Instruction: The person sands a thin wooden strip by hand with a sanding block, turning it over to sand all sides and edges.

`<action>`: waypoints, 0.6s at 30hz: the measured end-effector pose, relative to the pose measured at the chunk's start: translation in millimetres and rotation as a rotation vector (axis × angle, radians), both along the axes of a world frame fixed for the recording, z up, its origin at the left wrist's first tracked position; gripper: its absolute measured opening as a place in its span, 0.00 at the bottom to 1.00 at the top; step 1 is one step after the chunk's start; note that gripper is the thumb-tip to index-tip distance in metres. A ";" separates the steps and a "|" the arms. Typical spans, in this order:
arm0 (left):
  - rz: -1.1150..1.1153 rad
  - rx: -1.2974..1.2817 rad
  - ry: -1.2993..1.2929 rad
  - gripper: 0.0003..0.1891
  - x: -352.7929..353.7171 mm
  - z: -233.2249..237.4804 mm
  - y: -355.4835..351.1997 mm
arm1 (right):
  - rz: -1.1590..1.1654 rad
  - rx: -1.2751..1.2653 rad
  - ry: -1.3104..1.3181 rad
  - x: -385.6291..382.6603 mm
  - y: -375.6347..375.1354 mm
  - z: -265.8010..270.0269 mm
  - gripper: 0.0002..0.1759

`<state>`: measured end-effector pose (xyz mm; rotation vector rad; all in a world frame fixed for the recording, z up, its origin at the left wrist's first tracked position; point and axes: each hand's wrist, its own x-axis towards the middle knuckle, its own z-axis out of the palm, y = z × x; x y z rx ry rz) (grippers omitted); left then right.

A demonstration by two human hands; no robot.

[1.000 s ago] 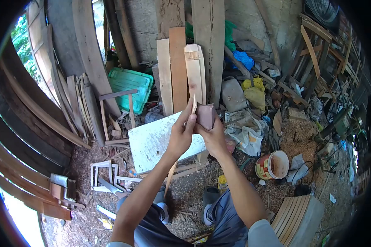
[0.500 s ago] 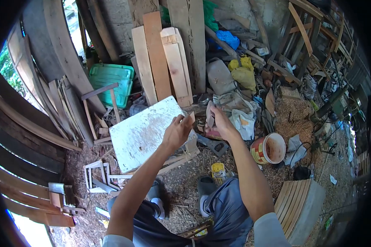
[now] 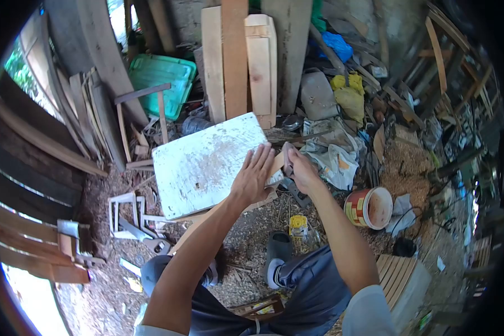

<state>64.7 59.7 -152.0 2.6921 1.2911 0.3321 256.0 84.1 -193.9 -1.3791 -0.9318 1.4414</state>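
Note:
My left hand (image 3: 253,175) lies flat with its fingers stretched out at the right end of a worn white board (image 3: 199,159). It presses on a small light wood piece (image 3: 278,162), part of which is hidden beneath the hand. My right hand (image 3: 304,172) is closed around a grey-brown flat piece that looks like folded sandpaper (image 3: 287,152). That piece touches or nearly touches the right end of the wood piece; the exact contact is hidden by my fingers.
A handsaw (image 3: 151,242) and white frames (image 3: 127,210) lie at left. A paint bucket (image 3: 369,208) stands at right, beside a stack of slats (image 3: 395,274). Planks (image 3: 235,67) lean behind the board, near a green lid (image 3: 165,84). A yellow container (image 3: 298,225) lies near my feet.
My left hand has gone from pinching the wood piece in the air to lying flat over it on the board. My right hand has brought its grey-brown piece in against the wood. The view has shifted.

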 end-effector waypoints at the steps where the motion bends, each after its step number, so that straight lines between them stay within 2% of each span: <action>1: -0.005 -0.010 -0.012 0.57 -0.7 0.2 -0.1 | 0.022 -0.006 -0.018 -8.8 -10.7 16.0 0.28; 3: 0.001 0.010 -0.029 0.56 -1.6 -2.5 -1.0 | -0.050 0.089 -0.259 -28.5 -39.5 59.4 0.32; 4: 0.014 0.012 -0.049 0.56 -1.4 0.0 1.7 | -0.127 0.036 -0.230 -25.6 -33.5 36.5 0.26; 5: 0.007 0.021 0.000 0.56 -1.5 0.2 1.6 | -0.111 0.034 -0.249 -20.7 -27.8 13.5 0.26; 7: 0.006 0.017 0.044 0.56 -1.9 -2.9 1.9 | -0.257 0.236 0.004 -45.8 -28.9 30.1 0.33; 8: 0.003 0.026 0.032 0.56 -2.1 -4.5 2.8 | -0.274 0.292 -0.069 -28.9 -9.0 -2.3 0.28; 9: -0.003 0.032 0.021 0.55 -2.5 -6.2 1.8 | -0.273 0.276 -0.076 -32.4 -11.1 3.6 0.28; 11: -0.006 0.025 0.057 0.55 -2.7 -3.9 -0.9 | -0.209 0.241 0.075 -39.9 -18.0 28.9 0.30; 13: -0.008 0.013 0.029 0.55 -3.1 -2.0 1.6 | -0.230 0.191 0.142 -31.8 -31.6 13.7 0.31; 15: -0.004 0.014 0.039 0.55 -2.5 1.6 4.0 | -0.275 0.207 0.023 -32.3 -40.5 9.7 0.31; 18: -0.004 0.012 0.034 0.55 -3.8 -3.1 2.0 | -0.219 0.171 0.117 -24.3 -5.6 1.4 0.29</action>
